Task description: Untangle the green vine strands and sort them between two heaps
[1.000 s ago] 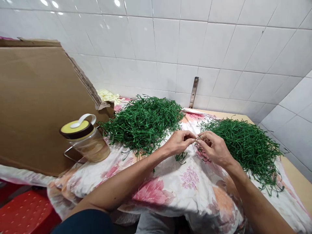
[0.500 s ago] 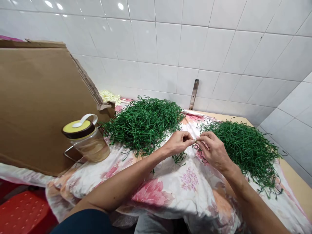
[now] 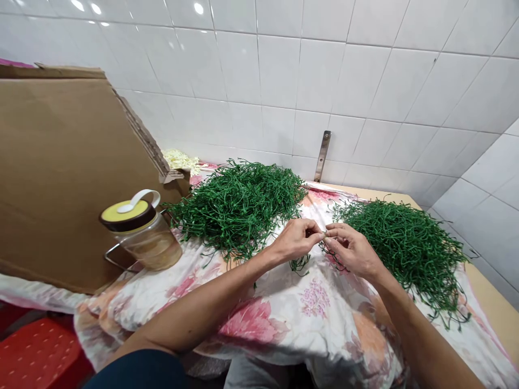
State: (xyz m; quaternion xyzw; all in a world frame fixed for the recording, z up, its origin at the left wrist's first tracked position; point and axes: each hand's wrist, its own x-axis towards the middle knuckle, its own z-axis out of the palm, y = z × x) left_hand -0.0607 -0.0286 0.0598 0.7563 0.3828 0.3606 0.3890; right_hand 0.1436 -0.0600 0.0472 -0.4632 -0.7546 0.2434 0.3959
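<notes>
Between two heaps of thin green stems, my hands meet fingertip to fingertip above a floral cloth point(image 3: 251, 319). My left hand point(image 3: 298, 236) is closed in a pinch, beside the left heap point(image 3: 243, 205). My right hand point(image 3: 352, 248) pinches from the other side, near the right heap point(image 3: 409, 243). Whatever lies between the fingertips is too small to name. A few loose green stems point(image 3: 300, 263) rest on the cloth below my left hand, and some dark stems point(image 3: 332, 256) show under my right fingers.
On the left stands a clear jar point(image 3: 152, 246) with a yellow and brown lid, beside a large cardboard box point(image 3: 68, 178). Pale pieces point(image 3: 180, 160) lie behind it. A red stool point(image 3: 40, 351) is at lower left. A metal strip point(image 3: 323, 156) leans against the tiled wall.
The right fingers have shifted slightly and sit closer together at the left fingertips. Both hands otherwise keep nearly the same place, and the heaps look unchanged.
</notes>
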